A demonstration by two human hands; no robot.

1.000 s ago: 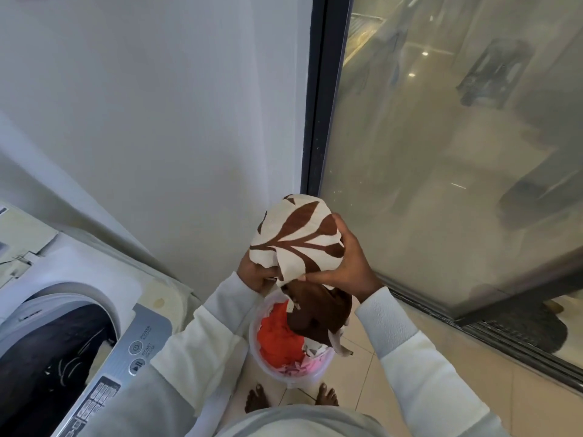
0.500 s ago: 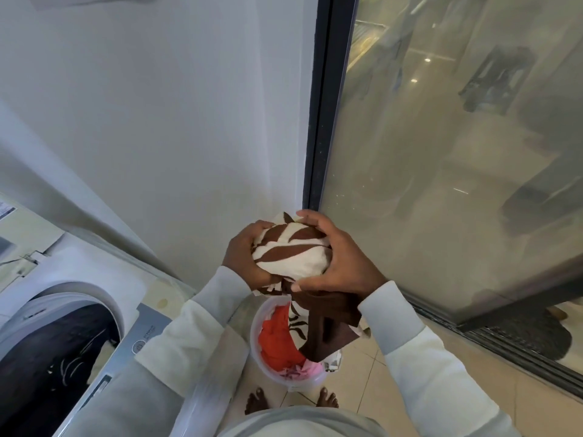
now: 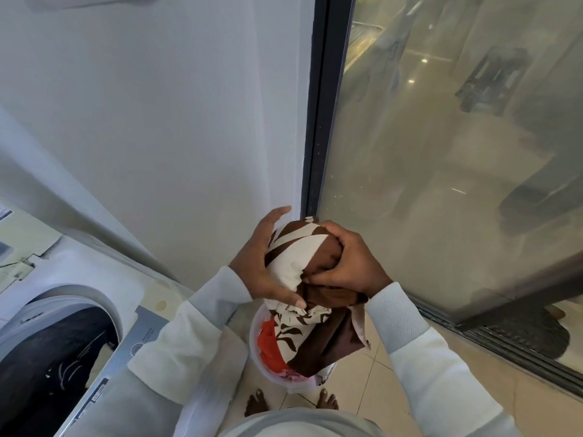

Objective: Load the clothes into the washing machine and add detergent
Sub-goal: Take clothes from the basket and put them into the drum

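- My left hand (image 3: 257,263) lies against the left side of the brown-and-cream leaf-print cloth (image 3: 295,266). Its fingers are spread and nearly straight, the top one lifted off the fabric, and the thumb lies across the near lower edge.
- My right hand (image 3: 350,263) has its fingers curled tight and clamped on the right side of the bundle, thumb dug into a brown fold.
- The cloth is balled between both hands at centre. Its loose tail hangs down over the round translucent white plastic bucket (image 3: 254,337) on the beige tiled floor (image 3: 381,370).
- A red garment (image 3: 268,345) shows in the bucket, left of the tail.
- The white top-loading washing machine (image 3: 82,279) is near left, its dark drum uncovered and its grey control panel (image 3: 140,339) beside my left sleeve.
- A dark-framed glass door (image 3: 441,159) is on the right.
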